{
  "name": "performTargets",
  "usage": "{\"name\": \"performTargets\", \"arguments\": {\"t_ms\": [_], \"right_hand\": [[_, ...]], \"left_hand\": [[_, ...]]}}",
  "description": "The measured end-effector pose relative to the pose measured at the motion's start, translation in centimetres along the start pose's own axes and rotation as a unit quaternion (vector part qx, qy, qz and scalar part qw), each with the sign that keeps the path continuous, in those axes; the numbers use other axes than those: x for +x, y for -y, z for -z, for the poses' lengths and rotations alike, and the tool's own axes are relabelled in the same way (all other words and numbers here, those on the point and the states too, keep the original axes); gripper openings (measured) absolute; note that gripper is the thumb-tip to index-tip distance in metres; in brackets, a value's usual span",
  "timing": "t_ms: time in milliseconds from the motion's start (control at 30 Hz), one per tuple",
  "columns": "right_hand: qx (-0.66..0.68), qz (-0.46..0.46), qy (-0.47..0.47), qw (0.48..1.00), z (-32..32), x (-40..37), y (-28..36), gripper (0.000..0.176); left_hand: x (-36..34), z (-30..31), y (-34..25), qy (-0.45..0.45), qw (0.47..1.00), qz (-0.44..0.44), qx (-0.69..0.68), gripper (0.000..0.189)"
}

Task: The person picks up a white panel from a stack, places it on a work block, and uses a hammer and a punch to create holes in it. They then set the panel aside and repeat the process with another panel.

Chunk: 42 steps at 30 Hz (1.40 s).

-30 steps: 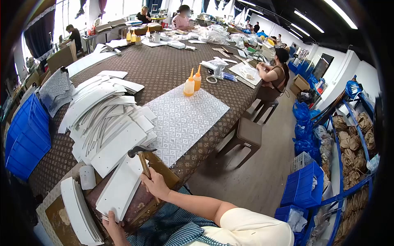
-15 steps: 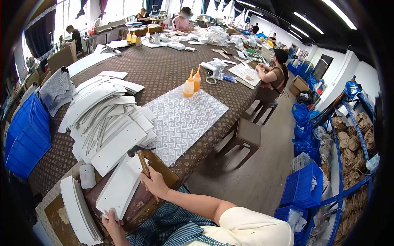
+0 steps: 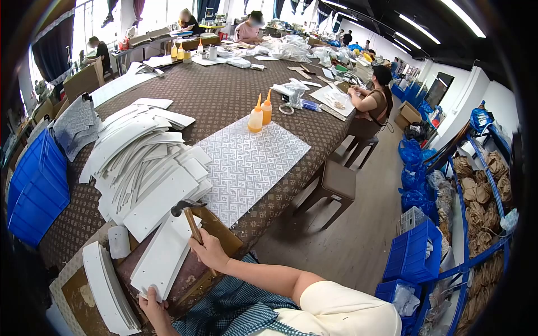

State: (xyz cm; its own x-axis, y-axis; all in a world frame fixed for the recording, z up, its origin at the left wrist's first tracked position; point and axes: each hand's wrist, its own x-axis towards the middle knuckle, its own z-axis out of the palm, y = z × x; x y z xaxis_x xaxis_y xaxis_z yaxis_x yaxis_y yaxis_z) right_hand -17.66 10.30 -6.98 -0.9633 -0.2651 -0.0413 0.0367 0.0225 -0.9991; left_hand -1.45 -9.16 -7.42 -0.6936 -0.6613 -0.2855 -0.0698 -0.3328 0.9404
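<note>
My right hand (image 3: 210, 252) is wrapped round the wooden handle of a hammer (image 3: 194, 225), whose dark claw head is over the far end of some white curved panels (image 3: 163, 255). These panels lie stacked on a worn, reddish-brown block (image 3: 131, 263) close to my body. At their near end my left hand (image 3: 154, 309) pinches the edge, thumb on top and fingers partly hidden below. Small dark marks or holes show on the top panel. To the left is another stack of curved white panels (image 3: 106, 291), with a white roll-like piece (image 3: 119, 242) beside it.
Beyond the block rises a large pile of white panels (image 3: 151, 168). A patterned sheet (image 3: 252, 162) bears two orange-tipped bottles (image 3: 255, 120). A blue crate (image 3: 38, 185) stands left; a stool (image 3: 336, 182) and blue bins (image 3: 412, 252) stand right. A co-worker (image 3: 381, 92) sits farther along the table.
The hammer head has tilted and shifted slightly left. My left hand keeps its hold on the panels, which lie in the same place.
</note>
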Motion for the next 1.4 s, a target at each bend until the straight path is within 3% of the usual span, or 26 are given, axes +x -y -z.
{"name": "performTargets", "arguments": {"t_ms": [467,867,967,1267,1400], "right_hand": [[-0.007,0.005,-0.003,1.0,0.0,0.0,-0.4,0.027],[0.002,0.017,-0.005,1.0,0.1,0.0,-0.7,0.022],[0.008,0.019,-0.003,1.0,0.1,0.0,-0.8,0.022],[0.005,0.025,-0.005,1.0,0.0,0.1,-1.1,0.023],[-0.003,0.03,-0.018,0.999,0.1,0.2,-1.3,0.021]], "left_hand": [[-0.4,-0.1,-0.2,0.016,1.0,-0.012,0.01,0.029],[0.2,1.0,0.6,0.03,0.999,-0.004,-0.03,0.024],[-0.2,0.3,0.3,-0.008,0.999,-0.003,-0.035,0.022],[0.2,0.9,1.1,0.055,0.998,-0.022,-0.002,0.021],[-0.2,-0.5,0.3,-0.001,1.0,-0.005,-0.01,0.022]]}}
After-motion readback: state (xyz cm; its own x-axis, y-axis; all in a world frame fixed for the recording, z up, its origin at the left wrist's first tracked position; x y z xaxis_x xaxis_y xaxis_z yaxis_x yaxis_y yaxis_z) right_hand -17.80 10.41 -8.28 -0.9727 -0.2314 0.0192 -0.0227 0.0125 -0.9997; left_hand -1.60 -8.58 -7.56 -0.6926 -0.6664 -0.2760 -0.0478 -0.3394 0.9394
